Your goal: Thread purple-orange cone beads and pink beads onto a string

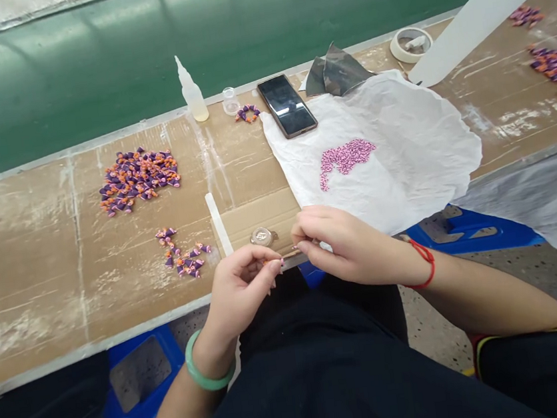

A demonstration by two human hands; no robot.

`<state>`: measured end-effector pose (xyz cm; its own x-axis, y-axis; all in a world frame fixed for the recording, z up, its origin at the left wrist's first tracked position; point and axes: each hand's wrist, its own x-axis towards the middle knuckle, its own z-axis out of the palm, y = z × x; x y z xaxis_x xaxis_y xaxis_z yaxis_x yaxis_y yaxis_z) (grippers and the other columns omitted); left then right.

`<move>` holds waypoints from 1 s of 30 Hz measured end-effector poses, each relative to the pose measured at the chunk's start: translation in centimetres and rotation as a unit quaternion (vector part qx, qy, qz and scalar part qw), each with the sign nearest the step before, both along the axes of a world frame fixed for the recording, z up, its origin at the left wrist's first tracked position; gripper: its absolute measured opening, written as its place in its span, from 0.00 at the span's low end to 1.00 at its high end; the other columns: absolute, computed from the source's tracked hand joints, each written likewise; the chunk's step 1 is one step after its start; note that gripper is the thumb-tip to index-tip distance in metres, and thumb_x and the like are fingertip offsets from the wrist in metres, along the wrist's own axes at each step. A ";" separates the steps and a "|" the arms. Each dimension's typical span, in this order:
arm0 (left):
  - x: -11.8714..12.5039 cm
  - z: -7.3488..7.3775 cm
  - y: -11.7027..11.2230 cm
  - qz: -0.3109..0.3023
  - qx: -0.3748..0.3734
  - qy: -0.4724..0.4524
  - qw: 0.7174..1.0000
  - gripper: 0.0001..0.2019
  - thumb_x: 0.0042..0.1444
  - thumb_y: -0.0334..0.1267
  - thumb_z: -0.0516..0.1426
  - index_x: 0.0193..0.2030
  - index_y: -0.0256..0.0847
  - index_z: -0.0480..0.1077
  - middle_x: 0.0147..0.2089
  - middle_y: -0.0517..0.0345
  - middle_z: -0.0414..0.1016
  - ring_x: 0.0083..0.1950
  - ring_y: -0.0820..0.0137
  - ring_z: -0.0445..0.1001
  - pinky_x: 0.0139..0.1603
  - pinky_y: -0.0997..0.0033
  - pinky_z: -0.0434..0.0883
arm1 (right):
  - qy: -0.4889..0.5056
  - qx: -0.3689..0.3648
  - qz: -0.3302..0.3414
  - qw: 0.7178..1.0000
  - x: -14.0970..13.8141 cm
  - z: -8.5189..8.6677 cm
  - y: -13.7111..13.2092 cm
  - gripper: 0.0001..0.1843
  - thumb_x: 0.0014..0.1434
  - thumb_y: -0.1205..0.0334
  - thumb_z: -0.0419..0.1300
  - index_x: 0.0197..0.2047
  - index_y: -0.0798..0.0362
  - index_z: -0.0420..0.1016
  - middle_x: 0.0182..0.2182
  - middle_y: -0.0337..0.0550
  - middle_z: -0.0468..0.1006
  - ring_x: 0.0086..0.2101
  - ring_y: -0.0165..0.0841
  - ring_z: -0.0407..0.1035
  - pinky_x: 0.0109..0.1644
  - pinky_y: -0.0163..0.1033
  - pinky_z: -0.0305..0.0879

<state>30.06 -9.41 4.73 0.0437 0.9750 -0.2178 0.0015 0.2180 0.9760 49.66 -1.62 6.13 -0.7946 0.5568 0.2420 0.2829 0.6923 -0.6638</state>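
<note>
A tiny pink-and-orange piece (280, 262) sits at the fingertips of the left hand (237, 284), just above the near edge of the brown, scuffed table (38, 263); the left grip is clamped on it, thumb against curled fingers, the forearm rising from below with a pale green bangle (203, 365) round the wrist. The right hand (335, 243) is held just beside it, knuckles up, forearm slanting in from the right with a red cord bracelet (428, 264); its thumb and fingertips are drawn together, and whatever they may pinch is too small to tell.

Between and beyond the hands lies a small round metallic disc with a raised mark (261, 236), on a flat piece of tan cardboard (278, 202); to its left is a narrow white strip (218, 224).

Farther back stands a clear nozzle bottle (192, 94), upright, with pale yellow liquid low inside; next to it is a small clear plastic cup (230, 100), its contents unclear; a cream roll of tape (397, 48) has something whitish within its ring. A crumpled white cloth (422, 145) carries a spread of tiny pink patterned bits (347, 155); a black phone (287, 106) overlaps its far left corner; a large heap of purple-and-orange pieces (139, 178) lies to the left, a smaller cluster (183, 253) nearer.
</note>
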 end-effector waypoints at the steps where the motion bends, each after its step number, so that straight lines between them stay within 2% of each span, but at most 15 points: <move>1: -0.5 -0.2 -0.3 0.009 -0.012 -0.005 1.000 0.11 0.53 0.43 0.66 0.32 0.38 0.74 0.22 0.61 0.71 0.21 0.75 0.68 0.21 0.77 0.67 | -0.009 0.023 0.007 1.000 -0.3 -0.2 0.4 0.09 0.66 0.71 0.49 0.32 0.52 0.61 0.27 0.40 0.66 0.30 0.32 0.60 0.35 0.36 0.56; 4: -1.8 -0.9 -1.2 0.032 -0.041 -0.015 0.999 0.12 0.49 0.42 0.68 0.31 0.37 0.75 0.22 0.60 0.72 0.21 0.75 0.69 0.21 0.78 0.69 | -0.053 0.088 0.024 0.994 -1.6 -0.9 1.6 0.09 0.63 0.71 0.50 0.31 0.52 0.61 0.27 0.41 0.66 0.30 0.33 0.60 0.35 0.37 0.56; 8: -2.6 -1.6 -1.9 0.053 -0.062 -0.016 0.997 0.12 0.48 0.43 0.69 0.30 0.36 0.74 0.22 0.60 0.73 0.21 0.75 0.70 0.21 0.77 0.70 | -0.152 0.147 0.052 0.976 -3.4 -1.1 2.9 0.11 0.61 0.70 0.51 0.27 0.52 0.60 0.25 0.42 0.67 0.29 0.34 0.59 0.35 0.38 0.54; 13: -2.9 -2.0 -2.1 0.052 -0.061 -0.038 0.996 0.12 0.49 0.42 0.69 0.30 0.36 0.75 0.22 0.59 0.74 0.21 0.75 0.71 0.22 0.78 0.70 | -0.242 0.177 0.081 0.951 -5.2 -0.2 3.9 0.13 0.63 0.66 0.54 0.26 0.52 0.63 0.24 0.43 0.68 0.29 0.35 0.59 0.34 0.39 0.53; 22: -3.3 -2.6 -2.3 0.061 -0.059 -0.090 0.992 0.09 0.49 0.38 0.68 0.30 0.36 0.75 0.20 0.62 0.72 0.20 0.77 0.69 0.22 0.79 0.69 | -0.319 0.210 0.126 0.916 -7.2 1.0 4.5 0.14 0.62 0.66 0.59 0.24 0.53 0.66 0.20 0.42 0.66 0.27 0.35 0.60 0.31 0.39 0.50; 27: -3.4 -2.7 -2.3 0.063 -0.060 -0.108 0.990 0.10 0.48 0.39 0.69 0.30 0.36 0.74 0.20 0.62 0.72 0.20 0.77 0.69 0.22 0.78 0.69 | -0.336 0.197 0.130 0.912 -7.6 1.4 4.4 0.14 0.60 0.68 0.59 0.23 0.53 0.64 0.21 0.43 0.67 0.28 0.35 0.60 0.31 0.39 0.50; 30: -3.2 -2.5 -2.1 0.086 -0.059 -0.117 0.988 0.12 0.47 0.41 0.70 0.30 0.36 0.75 0.21 0.61 0.73 0.21 0.75 0.71 0.23 0.77 0.71 | -0.278 0.142 0.108 0.944 -7.1 1.9 4.2 0.14 0.58 0.69 0.59 0.23 0.52 0.61 0.21 0.41 0.66 0.26 0.33 0.59 0.31 0.39 0.50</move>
<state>26.86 -11.52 2.22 -0.0568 0.9412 -0.3332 -0.2686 0.3070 0.9130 42.56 2.60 8.05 -0.9303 0.3423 -0.1317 0.3647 0.9015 -0.2332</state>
